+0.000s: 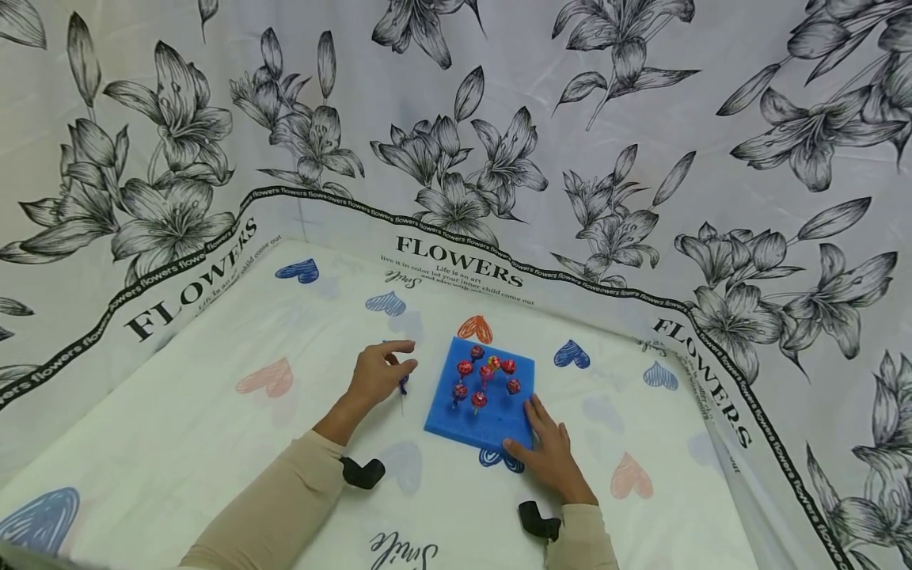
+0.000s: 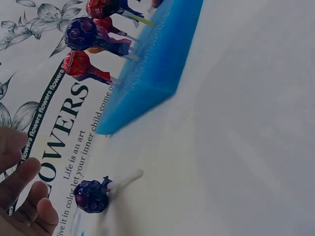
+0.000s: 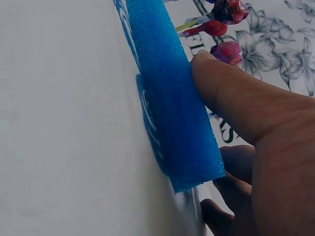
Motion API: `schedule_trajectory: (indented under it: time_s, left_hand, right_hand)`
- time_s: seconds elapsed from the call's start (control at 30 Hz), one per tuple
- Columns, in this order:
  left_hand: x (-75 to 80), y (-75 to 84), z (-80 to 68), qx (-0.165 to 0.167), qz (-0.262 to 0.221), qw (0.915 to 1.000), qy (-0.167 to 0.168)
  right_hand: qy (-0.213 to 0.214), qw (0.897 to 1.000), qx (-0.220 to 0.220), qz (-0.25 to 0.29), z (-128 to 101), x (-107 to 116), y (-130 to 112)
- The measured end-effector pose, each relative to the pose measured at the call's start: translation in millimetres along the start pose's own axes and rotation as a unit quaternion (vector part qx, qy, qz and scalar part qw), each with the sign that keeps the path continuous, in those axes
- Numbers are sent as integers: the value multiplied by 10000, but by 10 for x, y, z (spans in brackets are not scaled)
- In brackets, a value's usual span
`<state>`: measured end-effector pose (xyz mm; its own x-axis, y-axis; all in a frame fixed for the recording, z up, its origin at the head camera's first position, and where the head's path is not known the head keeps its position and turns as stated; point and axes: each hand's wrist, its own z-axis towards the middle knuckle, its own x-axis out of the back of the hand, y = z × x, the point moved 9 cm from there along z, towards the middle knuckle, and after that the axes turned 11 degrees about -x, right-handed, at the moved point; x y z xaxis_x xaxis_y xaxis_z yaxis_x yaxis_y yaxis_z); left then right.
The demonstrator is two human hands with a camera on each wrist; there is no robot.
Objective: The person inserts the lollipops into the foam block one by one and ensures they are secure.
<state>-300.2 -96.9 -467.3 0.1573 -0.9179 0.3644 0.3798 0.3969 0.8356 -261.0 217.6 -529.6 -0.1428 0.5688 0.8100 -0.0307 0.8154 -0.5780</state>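
Observation:
My left hand [image 1: 379, 370] hovers at the left of the block, fingers loosely bent and thumb apart, holding nothing. Just by its fingers a purple-wrapped lollipop [image 2: 92, 196] lies on the cloth, its white stick pointing away from the hand. My right hand [image 1: 550, 451] rests at the near right corner of a blue foam block [image 1: 492, 426], with the thumb on the near edge and the fingers along the right side. Several lollipops stand upright in the foam, among them a red-wrapped one [image 1: 479, 400] and a purple one [image 2: 81, 33].
A white cloth with printed hearts [image 1: 632, 476] covers the table. Behind and to both sides hangs a curtain [image 1: 456, 182] with black flower drawings and lettering. Black wrist mounts [image 1: 363, 473] stick out at both cuffs.

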Motion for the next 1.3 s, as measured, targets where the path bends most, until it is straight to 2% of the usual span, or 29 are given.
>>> schedule_trajectory:
  time_s: [0.33,0.77,0.87,1.03,1.3]
  left_hand:
    - [-82,-310,-61,486,283,9983,-130]
    - [-241,-386,-81,432,953,9917,-744]
    - [-200,-339,-73,320,828,9941,-619]
    - [-67,-206,-25,66,257,9992,-314]
    - [-9,-49,12,147,-663,9969,-392]
  right_hand:
    - [91,9999,74,-36,-6,-2,11]
    - [117,9999,80,-49,0,-8,24]
    - [117,9998,83,-109,0,-18,29]
    - [148,9997,141,-108,-8,-2,13]
    - [101,9999,123,-41,-13,-2,9]
